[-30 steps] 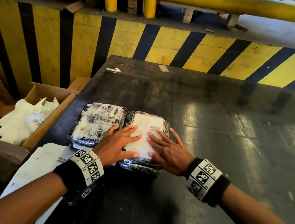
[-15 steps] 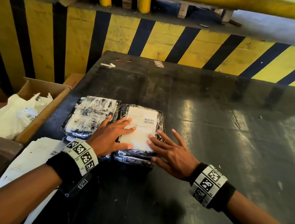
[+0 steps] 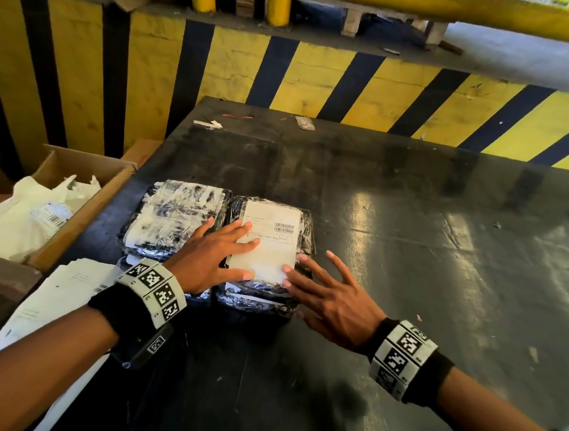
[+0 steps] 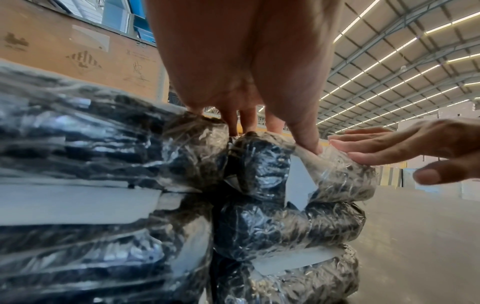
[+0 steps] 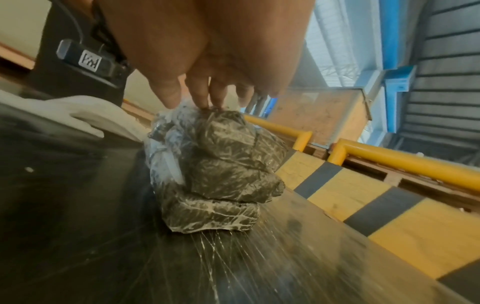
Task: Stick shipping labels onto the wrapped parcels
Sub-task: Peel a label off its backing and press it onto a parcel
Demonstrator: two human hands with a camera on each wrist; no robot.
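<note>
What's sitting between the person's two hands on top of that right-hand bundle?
In the head view, the white shipping label lies between the left hand and right hand, stuck on the top wrapped parcel; fingertips of both hands touch its edges.

A dark, scuffed metal counter stands against a yellow-and-black striped barrier wall topped by a yellow steel guard rail. Beside the counter's left edge, an open brown cardboard box holds crumpled white plastic bags.
</note>
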